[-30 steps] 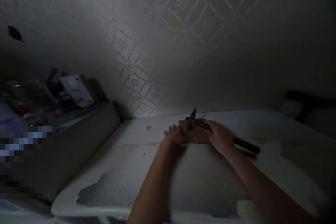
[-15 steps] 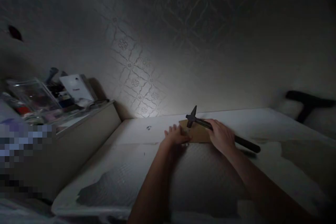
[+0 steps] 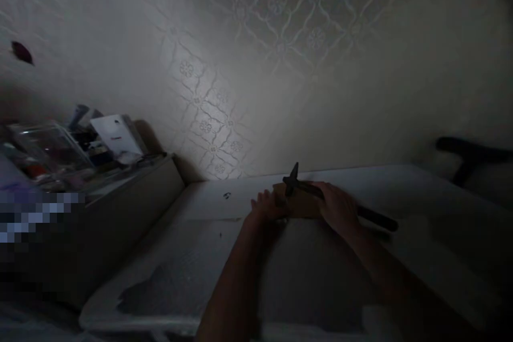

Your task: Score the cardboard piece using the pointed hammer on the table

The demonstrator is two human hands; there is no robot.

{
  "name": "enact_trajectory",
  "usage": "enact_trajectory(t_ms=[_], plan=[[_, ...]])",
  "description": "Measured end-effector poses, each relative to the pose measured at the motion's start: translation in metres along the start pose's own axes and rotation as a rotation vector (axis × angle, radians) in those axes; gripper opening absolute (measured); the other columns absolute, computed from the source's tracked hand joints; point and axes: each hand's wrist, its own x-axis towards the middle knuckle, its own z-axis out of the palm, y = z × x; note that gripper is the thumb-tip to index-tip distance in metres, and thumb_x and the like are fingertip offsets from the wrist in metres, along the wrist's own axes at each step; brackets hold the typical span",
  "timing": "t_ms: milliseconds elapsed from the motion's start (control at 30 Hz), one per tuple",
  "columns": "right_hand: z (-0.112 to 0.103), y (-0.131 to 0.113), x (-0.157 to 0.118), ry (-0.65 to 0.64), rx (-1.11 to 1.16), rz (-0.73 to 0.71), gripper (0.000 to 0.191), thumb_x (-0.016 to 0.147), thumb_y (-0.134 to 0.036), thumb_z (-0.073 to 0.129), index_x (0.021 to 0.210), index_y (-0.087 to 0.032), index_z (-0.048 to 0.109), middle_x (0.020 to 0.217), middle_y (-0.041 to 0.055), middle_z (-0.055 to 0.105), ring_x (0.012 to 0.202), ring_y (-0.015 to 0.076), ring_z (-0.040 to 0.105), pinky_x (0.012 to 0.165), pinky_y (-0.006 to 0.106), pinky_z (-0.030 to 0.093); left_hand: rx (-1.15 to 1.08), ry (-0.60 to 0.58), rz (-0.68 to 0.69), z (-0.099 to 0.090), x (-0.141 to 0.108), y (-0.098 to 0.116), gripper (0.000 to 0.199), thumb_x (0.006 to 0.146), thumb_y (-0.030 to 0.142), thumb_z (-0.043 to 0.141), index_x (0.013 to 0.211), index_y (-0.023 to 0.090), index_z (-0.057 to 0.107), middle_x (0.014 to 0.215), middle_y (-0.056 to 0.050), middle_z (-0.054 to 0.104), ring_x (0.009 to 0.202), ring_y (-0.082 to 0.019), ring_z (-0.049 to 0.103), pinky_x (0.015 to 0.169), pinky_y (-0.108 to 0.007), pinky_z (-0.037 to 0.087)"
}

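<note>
My right hand (image 3: 340,208) is wrapped round the handle of a hammer (image 3: 372,217), partway along it. The dark hammer head (image 3: 292,179) hangs over the left part of a small brown board (image 3: 306,206), which looks like wood or cardboard. At the board's left edge is my left hand (image 3: 266,207), its thumb and forefinger drawn together on the board close under the hammer head. Whatever small thing may be between those fingers is too dark to make out. The board lies on a white table (image 3: 208,192) with a worn, greyish surface.
A patterned wall (image 3: 256,91) rises behind the table. To the left, a cabinet top bears a white box (image 3: 118,133), a clear plastic case (image 3: 52,144) and clutter. A dark T-shaped object (image 3: 473,152) is at the right. A small dark ring-like item (image 3: 227,195) lies on the table.
The light has shifted: the wall is brighter, while the table and my hands are darker. The hammer head has moved very slightly; both hands stay nearly in place.
</note>
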Motion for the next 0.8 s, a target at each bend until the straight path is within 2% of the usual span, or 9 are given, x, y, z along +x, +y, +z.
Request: enact_trajectory(t_ms=[333,533,800], plan=[[0.0004,0.0003,-0.0001,-0.005,-0.03,0.008,0.033,0.083,-0.014,0.047,0.114,-0.023,0.053,0.104,0.0036,0.062,0.092,0.019,0.057,0.075,0.029,0.038,0.026,-0.01,-0.002,-0.0016,-0.0011,0.0017,0.094,0.071,0.072,0.042,0.142,0.016,0.018,0.15,-0.017,0.01,0.137,-0.037,0.008,0.106,-0.058,0.014],[0.0,-0.0007,0.0001,-0.005,-0.041,0.012,0.033,0.083,-0.013,0.046,0.113,-0.023,0.053,0.103,0.0035,0.062,0.092,0.0193,0.057,0.075,0.029,0.038,0.034,0.003,0.003,0.0001,0.0016,-0.0008,0.096,0.069,0.076,0.04,0.142,0.019,0.017,0.15,-0.017,0.01,0.137,-0.036,0.007,0.107,-0.057,0.012],[0.0021,0.0,-0.0006,-0.005,-0.033,0.023,0.032,0.083,-0.014,0.047,0.113,-0.023,0.053,0.103,0.0036,0.063,0.092,0.0193,0.058,0.074,0.029,0.039,0.026,-0.005,0.005,-0.0003,0.0005,-0.0006,0.093,0.071,0.071,0.041,0.142,0.017,0.016,0.15,-0.017,0.008,0.137,-0.036,0.006,0.106,-0.057,0.012]])
